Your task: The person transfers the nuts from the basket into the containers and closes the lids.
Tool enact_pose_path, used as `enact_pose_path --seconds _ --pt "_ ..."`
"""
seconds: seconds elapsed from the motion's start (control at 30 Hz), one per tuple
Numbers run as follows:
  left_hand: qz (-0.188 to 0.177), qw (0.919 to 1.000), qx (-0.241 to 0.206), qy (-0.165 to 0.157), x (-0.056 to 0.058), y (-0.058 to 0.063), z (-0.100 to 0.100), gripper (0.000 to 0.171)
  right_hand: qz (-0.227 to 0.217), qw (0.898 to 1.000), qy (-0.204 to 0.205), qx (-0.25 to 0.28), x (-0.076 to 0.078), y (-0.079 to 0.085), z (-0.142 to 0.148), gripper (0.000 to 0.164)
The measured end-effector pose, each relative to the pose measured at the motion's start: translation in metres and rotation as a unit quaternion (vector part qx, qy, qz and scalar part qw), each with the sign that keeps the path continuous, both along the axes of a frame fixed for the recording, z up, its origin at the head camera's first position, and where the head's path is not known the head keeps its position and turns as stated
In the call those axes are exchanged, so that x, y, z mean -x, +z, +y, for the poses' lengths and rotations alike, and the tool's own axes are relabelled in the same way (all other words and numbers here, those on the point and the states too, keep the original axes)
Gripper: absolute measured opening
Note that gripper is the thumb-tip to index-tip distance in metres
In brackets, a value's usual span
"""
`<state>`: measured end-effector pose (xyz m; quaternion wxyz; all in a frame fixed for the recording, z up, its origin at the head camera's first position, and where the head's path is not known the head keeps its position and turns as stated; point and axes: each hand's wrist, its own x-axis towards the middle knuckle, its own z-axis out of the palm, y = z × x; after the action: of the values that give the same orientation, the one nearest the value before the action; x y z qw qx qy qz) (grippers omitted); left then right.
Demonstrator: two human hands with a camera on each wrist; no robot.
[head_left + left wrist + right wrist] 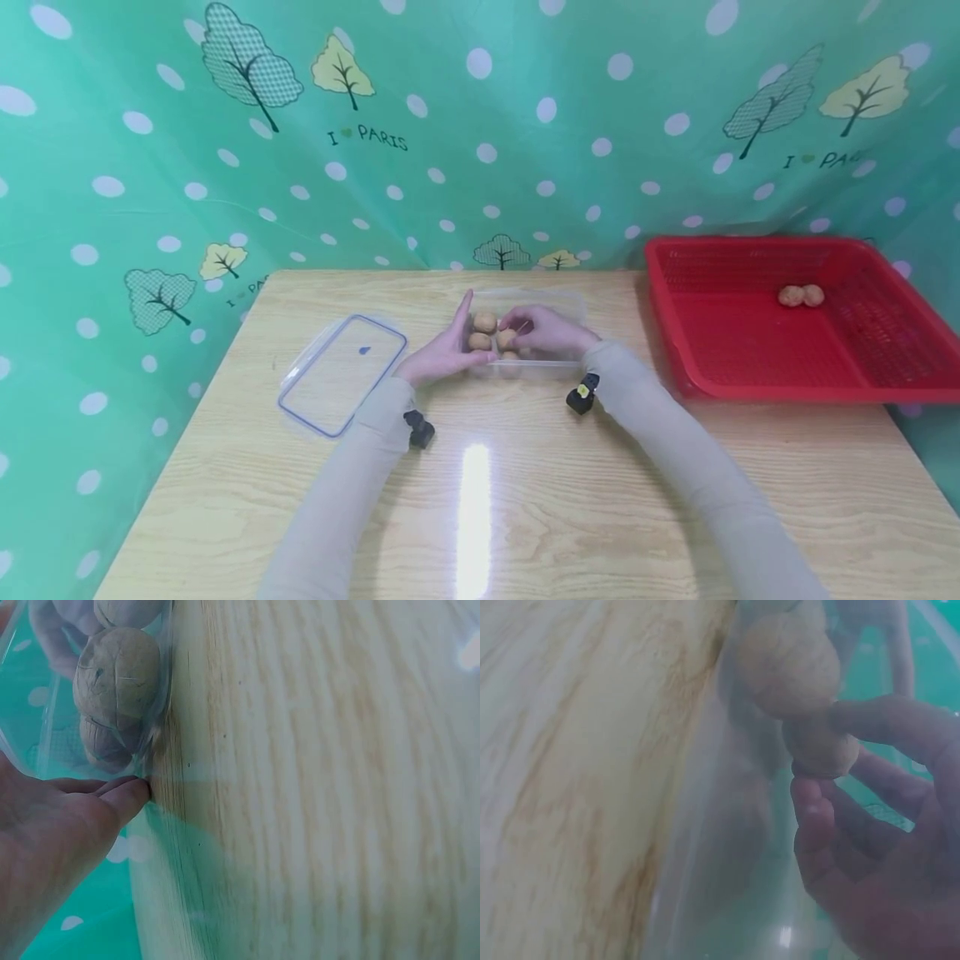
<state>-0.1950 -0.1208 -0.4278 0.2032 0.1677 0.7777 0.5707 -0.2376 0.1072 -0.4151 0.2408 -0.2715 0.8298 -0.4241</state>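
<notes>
Walnuts (485,322) between both hands (442,352) (553,332)

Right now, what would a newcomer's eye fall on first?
The big red basket on the right, with two walnuts inside. Next, left of it, the clear box, where the right hand pinches a walnut and the left hand touches the left end. Further left lies a blue-edged lid.
</notes>
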Motion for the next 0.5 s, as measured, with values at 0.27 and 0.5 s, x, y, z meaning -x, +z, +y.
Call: enact_pose_path --seconds 0.27,0.5 --pt "0.002 0.9999 -0.012 -0.008 0.0004 -0.0012 0.0002 0.116 0.003 1.0 0.012 0.005 -0.0007 -0.0009 -0.0006 0.032" --pt "-0.009 0.9994 -0.031 -0.01 0.0002 -0.0022 0.0 0.114 0.01 1.0 0.016 0.0 -0.0002 -0.0024 -0.0004 0.031"
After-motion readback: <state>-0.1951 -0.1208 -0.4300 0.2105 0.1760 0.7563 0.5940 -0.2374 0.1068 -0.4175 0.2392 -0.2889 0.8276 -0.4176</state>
